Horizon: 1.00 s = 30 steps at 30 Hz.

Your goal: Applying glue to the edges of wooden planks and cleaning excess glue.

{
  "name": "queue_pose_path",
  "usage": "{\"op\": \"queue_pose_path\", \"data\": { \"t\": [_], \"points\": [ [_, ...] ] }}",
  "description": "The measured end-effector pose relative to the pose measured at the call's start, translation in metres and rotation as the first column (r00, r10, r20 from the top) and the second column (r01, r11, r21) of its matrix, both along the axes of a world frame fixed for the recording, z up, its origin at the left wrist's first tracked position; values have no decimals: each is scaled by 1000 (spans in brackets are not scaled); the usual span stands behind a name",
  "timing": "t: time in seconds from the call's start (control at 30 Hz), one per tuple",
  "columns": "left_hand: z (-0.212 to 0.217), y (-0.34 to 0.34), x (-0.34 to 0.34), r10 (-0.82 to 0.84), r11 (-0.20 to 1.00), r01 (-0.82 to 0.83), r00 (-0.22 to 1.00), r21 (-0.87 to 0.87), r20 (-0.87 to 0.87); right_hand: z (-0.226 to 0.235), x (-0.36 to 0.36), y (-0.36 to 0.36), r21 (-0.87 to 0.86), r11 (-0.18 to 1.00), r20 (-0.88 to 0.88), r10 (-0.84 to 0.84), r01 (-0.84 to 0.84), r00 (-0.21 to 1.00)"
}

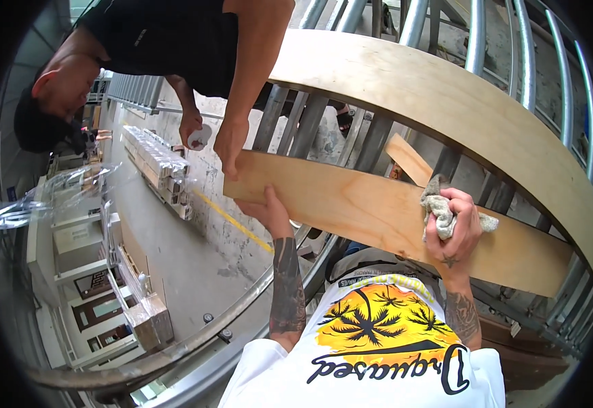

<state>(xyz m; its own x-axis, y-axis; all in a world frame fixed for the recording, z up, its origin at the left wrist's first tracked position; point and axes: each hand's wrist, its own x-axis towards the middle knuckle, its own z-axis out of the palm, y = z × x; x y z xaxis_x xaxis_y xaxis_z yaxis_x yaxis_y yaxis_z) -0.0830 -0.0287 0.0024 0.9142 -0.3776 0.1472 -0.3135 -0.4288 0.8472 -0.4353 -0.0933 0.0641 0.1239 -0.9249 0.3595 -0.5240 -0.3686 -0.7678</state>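
A long plywood strip (357, 207) runs across in front of me, laid against metal railing bars (308, 122). My left hand (267, 209) grips its lower edge near the left end. My right hand (454, 231) presses a crumpled grey rag (439, 207) onto the face of the strip toward its right end. A second person in a black shirt leans in from the top left; that person's hand (230, 146) holds the strip's left end, just above my left hand. Their other hand (191, 129) holds a small white object.
A wider curved plywood band (446, 102) arches above the strip along the railing. A short wooden offcut (408, 160) sticks out between the two. Curved metal rails (194, 340) run below. Far beneath lie a concrete floor with a yellow line (232, 221) and stacked boxes (157, 166).
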Motion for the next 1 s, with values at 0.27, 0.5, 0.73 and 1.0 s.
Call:
{"op": "queue_pose_path", "data": {
  "t": [0.27, 0.5, 0.73, 1.0],
  "points": [
    [-13, 4, -20, -78, 979, -60, 777, 197, 624, 4, 3, -6, 1, 989, -20, 146, -146, 989],
    [29, -8, -45, -354, 899, 93, 732, 429, 582, 4, -10, 5, 36, 969, 25, 243, -244, 970],
    [31, -6, -44, -512, 848, 298, 677, 439, 529, 5, -12, 6, 10, 953, -47, 303, -303, 952],
    [33, -18, -39, -643, 758, 416, 610, 503, 463, 4, -7, 0, -4, 957, -44, 288, -289, 957]
  ]
}}
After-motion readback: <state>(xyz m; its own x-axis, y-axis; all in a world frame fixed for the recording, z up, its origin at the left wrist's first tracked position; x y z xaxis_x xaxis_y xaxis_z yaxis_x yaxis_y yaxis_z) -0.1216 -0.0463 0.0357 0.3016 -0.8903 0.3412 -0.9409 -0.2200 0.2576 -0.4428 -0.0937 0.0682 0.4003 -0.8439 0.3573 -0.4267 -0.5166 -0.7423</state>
